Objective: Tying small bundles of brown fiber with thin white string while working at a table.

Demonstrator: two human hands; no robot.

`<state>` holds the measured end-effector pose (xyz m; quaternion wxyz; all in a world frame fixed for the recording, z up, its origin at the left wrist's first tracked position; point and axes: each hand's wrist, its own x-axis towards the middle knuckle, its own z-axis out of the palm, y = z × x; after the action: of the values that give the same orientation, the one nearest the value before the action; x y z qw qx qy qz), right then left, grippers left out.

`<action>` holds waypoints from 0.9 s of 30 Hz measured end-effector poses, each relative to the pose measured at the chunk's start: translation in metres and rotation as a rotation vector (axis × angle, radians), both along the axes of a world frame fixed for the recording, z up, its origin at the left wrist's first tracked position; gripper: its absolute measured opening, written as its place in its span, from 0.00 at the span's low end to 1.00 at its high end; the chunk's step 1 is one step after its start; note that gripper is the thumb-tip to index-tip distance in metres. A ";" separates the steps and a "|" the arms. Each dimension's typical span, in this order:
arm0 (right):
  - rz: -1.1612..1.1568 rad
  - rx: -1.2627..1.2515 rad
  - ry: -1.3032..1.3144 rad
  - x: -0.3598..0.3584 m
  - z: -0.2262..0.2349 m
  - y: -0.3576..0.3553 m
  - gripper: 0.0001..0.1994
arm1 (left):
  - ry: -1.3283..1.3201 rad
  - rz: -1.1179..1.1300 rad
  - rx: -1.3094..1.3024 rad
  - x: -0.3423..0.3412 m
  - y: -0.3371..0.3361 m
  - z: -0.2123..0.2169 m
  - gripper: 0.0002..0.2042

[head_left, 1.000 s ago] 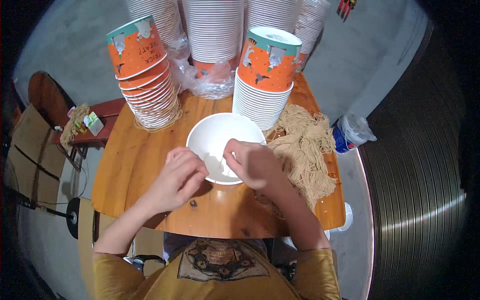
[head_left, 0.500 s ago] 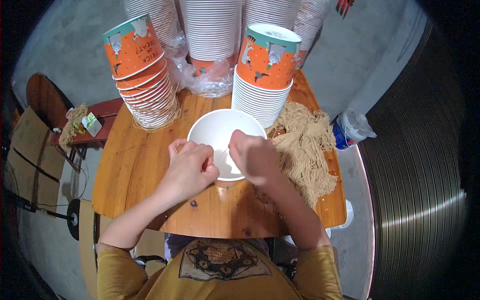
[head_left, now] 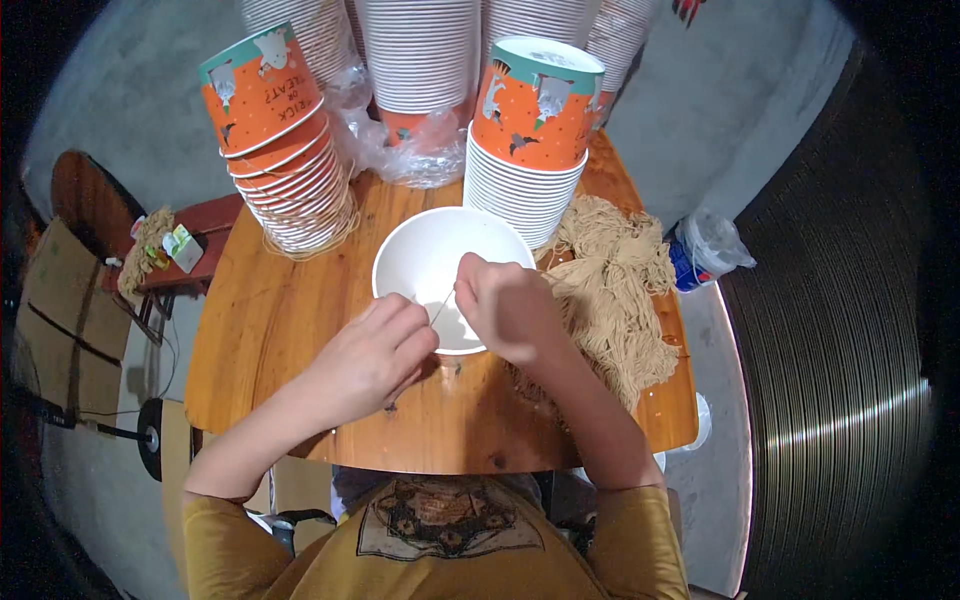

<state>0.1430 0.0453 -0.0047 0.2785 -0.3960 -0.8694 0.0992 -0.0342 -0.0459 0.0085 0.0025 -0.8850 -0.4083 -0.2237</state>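
Note:
In front of me a paper bucket [head_left: 415, 248] with a white inside stands mouth up on the wooden table. A thin string [head_left: 441, 307] runs taut between my hands across its mouth. My left hand [head_left: 372, 352] is closed at the near left rim, fingers curled around one end. My right hand [head_left: 505, 308], also closed, pinches the other end over the right part of the bucket. Its fingertips are partly hidden by the hand itself. Just to the right lies a heap of tan strings [head_left: 622, 315].
Behind the bucket stand two upside-down stacks of orange printed buckets: a leaning left one [head_left: 262, 100] looped with tan cords, and an upright right one [head_left: 530, 115]. Crumpled clear plastic [head_left: 430, 160] and tall bucket stacks [head_left: 420, 50] fill the table's [head_left: 245, 370] far side.
My left hand has turned, its fingers folding down by the rim, and the string between the hands shows more plainly. The right hand has shifted only slightly.

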 end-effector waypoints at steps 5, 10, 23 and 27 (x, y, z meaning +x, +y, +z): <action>-0.023 -0.077 -0.104 -0.002 0.002 -0.002 0.05 | 0.139 -0.148 0.128 -0.011 0.007 0.008 0.06; 0.097 -0.203 0.171 0.008 -0.001 0.008 0.07 | 0.351 -0.117 0.300 -0.032 0.012 0.019 0.06; 0.336 -1.348 1.162 0.082 0.006 0.003 0.08 | -0.138 0.198 -0.258 -0.112 0.045 0.000 0.18; 0.206 -1.285 1.080 0.061 0.018 -0.024 0.08 | -0.219 0.147 0.205 -0.097 0.036 0.006 0.20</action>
<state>0.2039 0.0210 0.0129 0.3662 -0.2943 -0.4232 0.7747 -0.1308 -0.0102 0.0148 0.0646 -0.8182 -0.4448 -0.3586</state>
